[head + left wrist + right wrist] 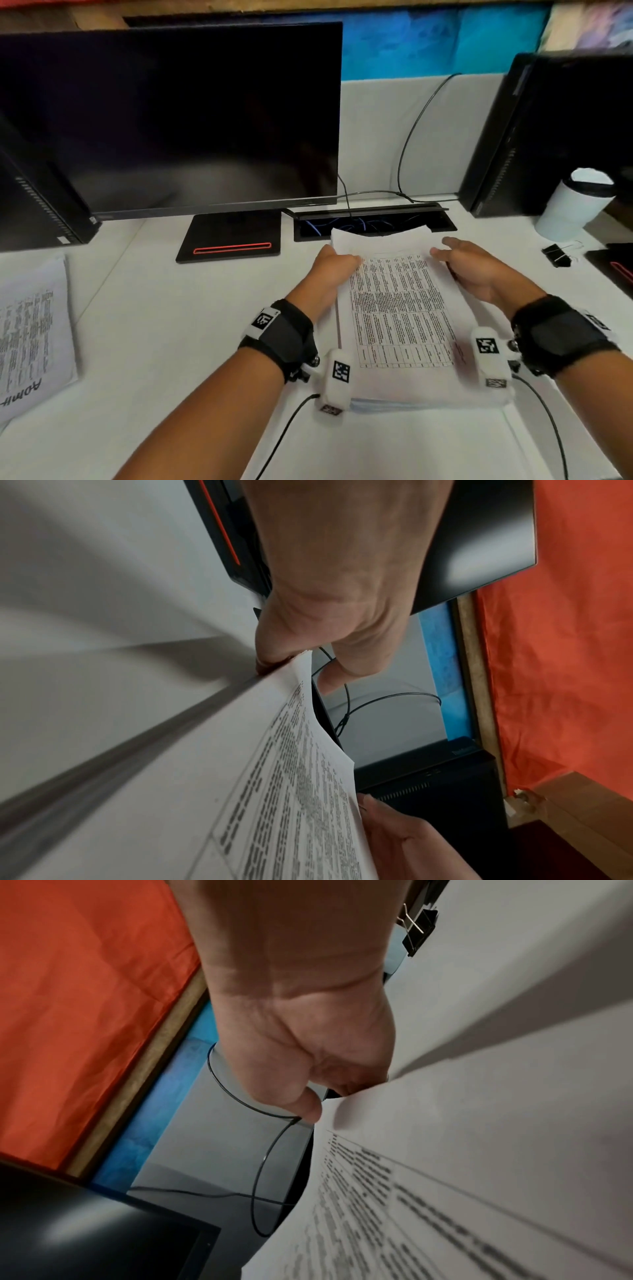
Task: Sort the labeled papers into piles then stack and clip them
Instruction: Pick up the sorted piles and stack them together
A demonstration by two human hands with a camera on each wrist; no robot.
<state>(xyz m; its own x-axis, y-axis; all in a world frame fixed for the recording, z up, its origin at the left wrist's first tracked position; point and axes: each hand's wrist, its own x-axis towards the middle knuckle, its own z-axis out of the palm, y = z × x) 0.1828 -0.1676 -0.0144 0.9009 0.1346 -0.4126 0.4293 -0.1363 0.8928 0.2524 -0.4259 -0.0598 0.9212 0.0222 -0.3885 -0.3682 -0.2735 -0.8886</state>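
Note:
A thick stack of printed papers (397, 308) lies in the middle of the white desk, with a dense table on its top sheet. My left hand (342, 262) grips the stack's far left edge, thumb on top and fingers tucked under. In the left wrist view, the left hand (294, 666) pinches that edge of the papers (274, 777), which sit raised off the desk there. My right hand (442, 248) holds the far right edge. In the right wrist view, the right hand (329, 1099) has its fingers behind the paper (479, 1150). A second pile (30, 335) with a handwritten label lies at the far left.
Black binder clips (556, 255) lie right of the stack, also seen as a binder clip (419, 931). A white cup (572, 205) stands at the back right. A monitor (171, 120) with its base (229, 236) and an open cable tray (373, 222) sit behind the papers.

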